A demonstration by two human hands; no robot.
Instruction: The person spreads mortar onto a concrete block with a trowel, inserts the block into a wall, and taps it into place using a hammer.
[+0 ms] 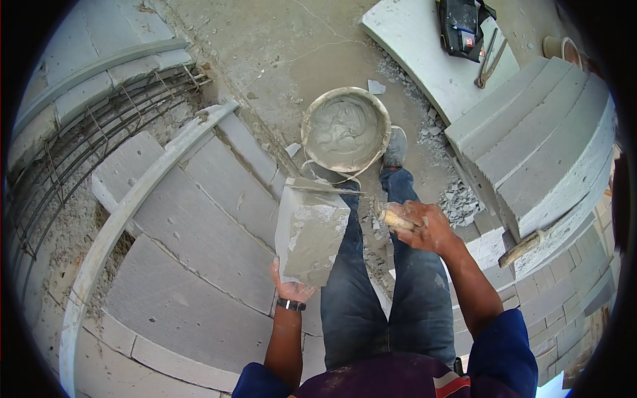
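My left hand (pixel 292 285) supports a light grey concrete block (pixel 315 235) from its lower end, fingers wrapped against it. Wet grey mortar covers much of the block's upward face. My right hand (pixel 424 229) grips the wooden handle of a trowel (pixel 395 219). The trowel's thin blade, seen nearly edge-on, reaches left to the block's far end. Beyond the block, a round bucket (pixel 307 129) holds wet mortar (pixel 345 126) and stands close to my feet.
A block wall (pixel 192 292) with a long pale strip (pixel 126 212) lies left, with rebar (pixel 63 156) beyond. At right are stacked blocks (pixel 531 126) and a wooden-handled tool (pixel 521 249). A tool bag (pixel 460 30) and pincers (pixel 489 66) lie on a slab (pixel 411 40). Rubble (pixel 458 199) covers nearby ground.
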